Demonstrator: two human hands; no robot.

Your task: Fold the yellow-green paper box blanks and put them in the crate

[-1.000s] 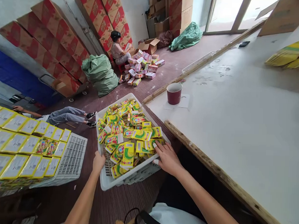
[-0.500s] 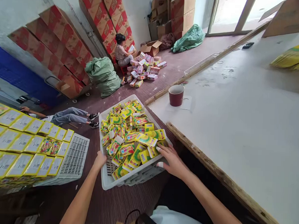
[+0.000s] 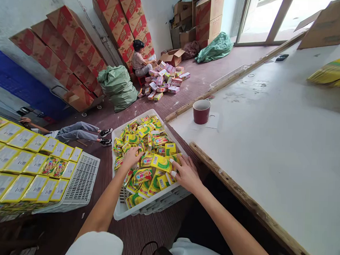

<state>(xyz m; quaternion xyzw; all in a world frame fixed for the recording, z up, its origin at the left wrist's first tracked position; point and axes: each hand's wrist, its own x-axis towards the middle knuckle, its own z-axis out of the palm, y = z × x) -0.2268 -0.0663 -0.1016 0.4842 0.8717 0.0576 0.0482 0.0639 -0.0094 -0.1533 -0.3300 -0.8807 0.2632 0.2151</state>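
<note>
Handling loose yellow boxes [image 3: 161, 163] in the white crate [image 3: 121, 214] seems the step: the left hand [image 3: 132, 157] curls among them, its hold impossible to tell, the right hand [image 3: 187, 173] rests loosely spread, apparently grasping none, and lifting 1 would call for a firmer grip.

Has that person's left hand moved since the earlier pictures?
Yes. Judged against the crate, the left hand has left the left rim and gone forward and right, in among the yellow packs.
</note>
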